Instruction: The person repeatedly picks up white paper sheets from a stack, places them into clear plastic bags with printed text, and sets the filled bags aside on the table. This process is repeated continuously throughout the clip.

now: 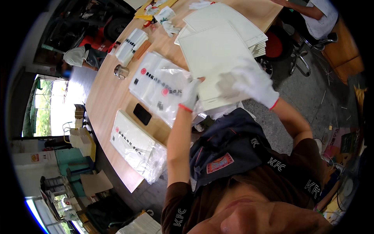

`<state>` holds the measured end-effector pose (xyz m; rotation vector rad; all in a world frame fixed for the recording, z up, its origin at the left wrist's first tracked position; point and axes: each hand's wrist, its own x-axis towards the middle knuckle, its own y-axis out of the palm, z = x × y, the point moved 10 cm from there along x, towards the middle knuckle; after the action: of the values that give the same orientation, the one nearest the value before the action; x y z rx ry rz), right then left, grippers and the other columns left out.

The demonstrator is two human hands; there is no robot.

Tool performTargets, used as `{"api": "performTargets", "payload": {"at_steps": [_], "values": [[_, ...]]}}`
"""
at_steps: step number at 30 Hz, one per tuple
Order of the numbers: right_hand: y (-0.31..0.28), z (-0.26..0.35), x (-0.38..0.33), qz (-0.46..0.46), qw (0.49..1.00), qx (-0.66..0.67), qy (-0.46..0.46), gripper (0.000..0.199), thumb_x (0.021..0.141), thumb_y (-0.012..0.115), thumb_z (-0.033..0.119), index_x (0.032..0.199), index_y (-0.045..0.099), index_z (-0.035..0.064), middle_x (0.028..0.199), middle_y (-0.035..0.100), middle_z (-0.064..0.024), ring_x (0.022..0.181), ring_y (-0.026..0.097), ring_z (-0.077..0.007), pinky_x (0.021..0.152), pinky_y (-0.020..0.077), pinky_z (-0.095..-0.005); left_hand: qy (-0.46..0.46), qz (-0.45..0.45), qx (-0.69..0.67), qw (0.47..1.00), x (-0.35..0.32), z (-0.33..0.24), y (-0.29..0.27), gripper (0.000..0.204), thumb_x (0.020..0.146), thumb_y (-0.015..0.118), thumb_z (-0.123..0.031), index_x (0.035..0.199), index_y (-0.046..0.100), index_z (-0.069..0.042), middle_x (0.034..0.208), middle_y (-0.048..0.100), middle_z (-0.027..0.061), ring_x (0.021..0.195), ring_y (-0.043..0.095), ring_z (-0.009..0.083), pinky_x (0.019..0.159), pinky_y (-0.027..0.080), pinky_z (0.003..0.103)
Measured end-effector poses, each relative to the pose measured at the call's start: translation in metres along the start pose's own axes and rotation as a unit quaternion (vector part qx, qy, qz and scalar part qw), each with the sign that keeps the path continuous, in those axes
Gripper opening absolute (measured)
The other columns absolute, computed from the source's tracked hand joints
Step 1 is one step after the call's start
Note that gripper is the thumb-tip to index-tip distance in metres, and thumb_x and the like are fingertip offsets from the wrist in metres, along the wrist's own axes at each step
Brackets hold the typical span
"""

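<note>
A large off-white sheet (214, 50), perhaps a stack of them, is tilted up in front of me, its lower end near my body. My left hand (190, 93), in a white glove with a red cuff and a bare thumb tip, is closed at the sheet's left edge. Beside it, a clear printed plastic bag (170, 75) lies on a pile of similar bags, and loose film shows below the sheet. My right hand (255, 84), also in a white glove, is over the sheet's lower right part. Motion smears its fingers.
Stacked off-white sheets (237, 24) lie at the table's far end. A black phone (142, 114), a packed bag (134, 142), a glass jar (121, 71) and another bag pile (131, 46) are on the wooden table (103, 91). A seated person (317, 17) is at the far right.
</note>
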<state>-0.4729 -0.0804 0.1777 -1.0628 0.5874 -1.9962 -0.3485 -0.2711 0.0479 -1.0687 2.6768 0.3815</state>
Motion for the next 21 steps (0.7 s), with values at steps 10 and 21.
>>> {"api": "performTargets", "payload": {"at_steps": [10, 21], "values": [[0.117, -0.057, -0.039, 0.069, 0.77, 0.57, 0.279, 0.046, 0.087, 0.064, 0.018, 0.127, 0.051, -0.0007, 0.127, 0.053, -0.0094, 0.116, 0.049, -0.0158, 0.1, 0.0374, -0.0299, 0.106, -0.035, 0.604, 0.789, -0.06, 0.011, 0.009, 0.071, 0.078, 0.061, -0.026, 0.136, 0.033, 0.002, 0.116, 0.058, 0.0242, 0.085, 0.064, 0.0403, 0.068, 0.052, 0.044], [0.072, -0.031, -0.028, 0.025, 0.98, 0.145, 0.135, 0.035, 0.083, 0.065, 0.034, 0.105, 0.065, 0.0063, 0.09, 0.065, -0.0171, 0.081, 0.065, -0.0307, 0.069, 0.0502, -0.0363, 0.187, 0.031, 0.346, 0.919, -0.089, 0.009, 0.033, 0.068, 0.085, 0.059, -0.022, 0.143, 0.028, -0.002, 0.142, 0.039, 0.0167, 0.113, 0.054, 0.0246, 0.089, 0.045, 0.033]]}}
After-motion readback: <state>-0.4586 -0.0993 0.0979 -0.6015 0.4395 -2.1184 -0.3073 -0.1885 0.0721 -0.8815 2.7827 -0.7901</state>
